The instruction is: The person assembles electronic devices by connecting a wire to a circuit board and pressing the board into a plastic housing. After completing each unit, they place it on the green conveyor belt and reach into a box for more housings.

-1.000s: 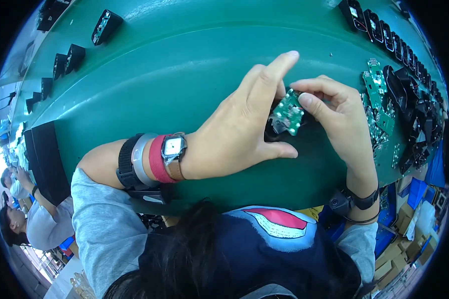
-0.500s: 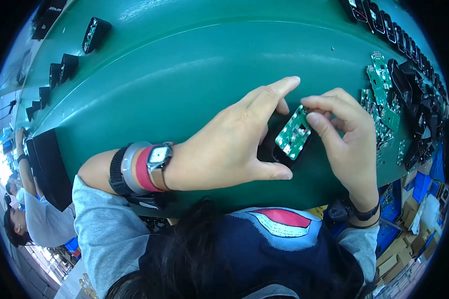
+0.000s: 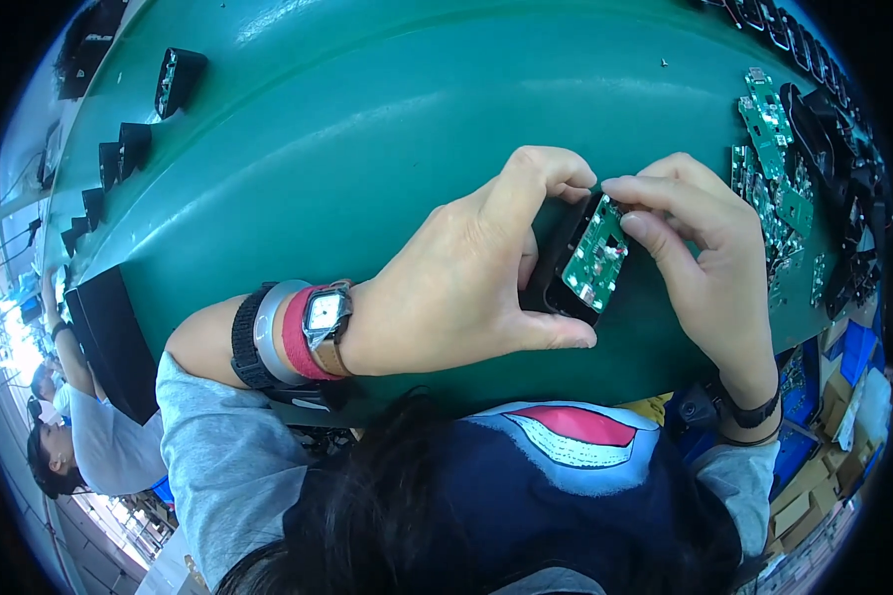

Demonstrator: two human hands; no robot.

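Observation:
A green circuit board sits tilted at the mouth of a black plastic casing, over the green tabletop. My left hand curves round the casing, its index finger at the far end and its thumb by the near end. With thumb and index finger, my right hand pinches the board's far right corner. Part of the casing is hidden behind the board and my left fingers.
Several loose circuit boards lie heaped at the right, beside a pile of black casings. Black casings with boards inside stand along the left. A black box is at the left edge, where another person sits.
The casing has tipped up and the board now lies steeper against it. My left index finger has bent down onto the casing's far end. The view has shifted slightly.

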